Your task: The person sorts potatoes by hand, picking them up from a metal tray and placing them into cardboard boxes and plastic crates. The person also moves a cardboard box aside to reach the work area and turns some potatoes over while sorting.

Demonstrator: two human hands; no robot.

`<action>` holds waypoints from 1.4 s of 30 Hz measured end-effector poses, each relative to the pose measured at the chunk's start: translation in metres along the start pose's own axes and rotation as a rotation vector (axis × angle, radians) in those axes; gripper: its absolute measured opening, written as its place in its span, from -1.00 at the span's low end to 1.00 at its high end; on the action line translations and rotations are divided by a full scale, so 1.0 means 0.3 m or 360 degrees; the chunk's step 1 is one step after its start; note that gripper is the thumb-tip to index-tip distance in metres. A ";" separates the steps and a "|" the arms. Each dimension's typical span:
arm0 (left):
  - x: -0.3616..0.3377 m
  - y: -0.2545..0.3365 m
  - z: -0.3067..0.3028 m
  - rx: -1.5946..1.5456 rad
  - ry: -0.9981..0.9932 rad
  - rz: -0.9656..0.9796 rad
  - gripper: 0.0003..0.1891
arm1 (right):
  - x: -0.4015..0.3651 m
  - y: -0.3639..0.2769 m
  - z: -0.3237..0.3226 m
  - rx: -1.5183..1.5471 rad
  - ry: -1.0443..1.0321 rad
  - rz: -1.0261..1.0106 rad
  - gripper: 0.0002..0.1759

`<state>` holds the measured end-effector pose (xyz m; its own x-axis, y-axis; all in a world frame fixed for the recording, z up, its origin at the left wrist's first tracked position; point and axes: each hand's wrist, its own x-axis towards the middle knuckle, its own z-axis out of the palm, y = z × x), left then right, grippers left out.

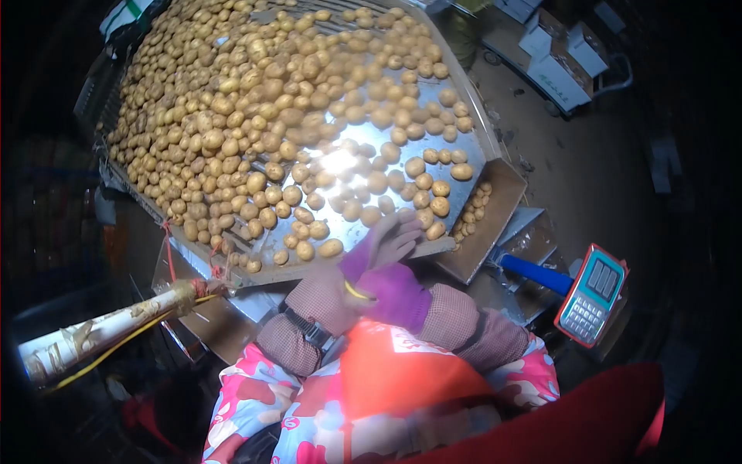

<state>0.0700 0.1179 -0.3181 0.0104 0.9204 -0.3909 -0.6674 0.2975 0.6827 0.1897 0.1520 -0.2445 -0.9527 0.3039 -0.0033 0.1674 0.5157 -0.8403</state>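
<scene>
My left hand point(396, 237) reaches out over the near edge of the metal sorting table, fingers stretched and holding nothing. A purple cuff shows at its wrist. Several potatoes point(435, 230) lie close to its fingertips. My right hand point(338, 288) crosses over to my left forearm and lies wrapped on the checkered left sleeve point(287, 340); its fingers are blurred and partly hidden. A yellow band point(358, 292) circles the right wrist, beside a purple cuff point(396, 298). A big heap of potatoes point(209, 116) covers the table's left and far parts.
A cardboard box point(495, 201) with potatoes stands at the table's right corner. Nearer to me on the right is a scale display point(593, 290) on a blue post point(533, 274). A taped pole point(100, 332) juts in from the left. White boxes point(560, 73) sit on a cart at the back right.
</scene>
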 end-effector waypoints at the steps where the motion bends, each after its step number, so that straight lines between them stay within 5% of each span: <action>1: 0.002 -0.001 -0.001 -0.0033 0.0039 0.0023 -0.33 | 0.013 0.010 -0.004 -0.0018 -0.0055 -0.0050 -0.71; 8: 0.048 0.006 -0.028 -0.0717 0.0405 0.0213 -0.24 | 0.127 0.024 -0.073 0.0128 -0.0410 -0.0196 -0.70; 12: 0.083 -0.043 -0.088 -0.1326 0.0531 0.0436 -0.40 | 0.182 0.040 -0.040 0.0277 -0.0301 -0.0414 -0.69; 14: 0.010 0.076 -0.069 0.0258 0.0713 0.0972 -0.46 | 0.211 0.059 -0.051 0.0153 -0.0450 -0.0427 -0.74; 16: -0.024 0.115 -0.147 0.0983 0.1066 0.1027 -0.50 | 0.263 0.132 -0.055 0.0272 -0.0766 -0.0240 -0.73; 17: -0.020 0.075 -0.233 0.0883 0.1358 0.0860 -0.52 | 0.295 0.195 -0.044 0.0336 -0.0929 -0.0145 -0.69; 18: -0.047 0.069 -0.278 0.1089 0.1594 0.0779 -0.53 | 0.330 0.414 -0.005 0.0148 -0.0695 -0.0507 -0.64; 21: -0.164 0.050 -0.346 0.2328 0.2101 0.0524 -0.52 | 0.626 0.489 -0.212 -0.0206 0.0020 0.0283 -0.60; 24: -0.179 -0.038 -0.325 0.2390 0.1810 0.0261 -0.36 | 0.834 0.623 -0.324 -0.0929 0.0024 0.0730 -0.42; 27: -0.098 -0.110 -0.385 0.2672 0.1722 0.0366 -0.32 | 0.840 0.490 -0.267 -0.1211 -0.0216 0.0795 -0.34; 30: 0.002 0.024 -0.337 0.2733 0.1518 0.0359 -0.39 | 0.801 0.463 -0.216 -0.1142 0.0004 0.0746 -0.33; 35: 0.068 0.220 -0.235 0.0004 0.1008 0.0282 -0.39 | 0.736 0.535 -0.279 0.0048 0.0164 0.0801 -0.38; 37: 0.086 0.199 -0.238 -0.0762 0.0750 0.0272 -0.41 | 0.667 0.394 -0.249 0.0636 -0.0215 0.0712 -0.39; 39: 0.059 0.208 -0.195 -0.0588 0.0466 0.0427 -0.47 | 0.640 0.437 -0.237 0.0213 -0.0629 0.0295 -0.41; 42: 0.026 0.082 -0.301 0.0035 0.0490 0.0364 -0.52 | 0.842 0.610 -0.311 0.0043 -0.0044 0.0563 -0.35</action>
<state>-0.0136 0.1094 -0.3601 -0.3634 0.8454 -0.3915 -0.6103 0.1015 0.7857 0.0034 0.3977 -0.3485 -0.8435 0.4378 -0.3113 0.4819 0.3607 -0.7985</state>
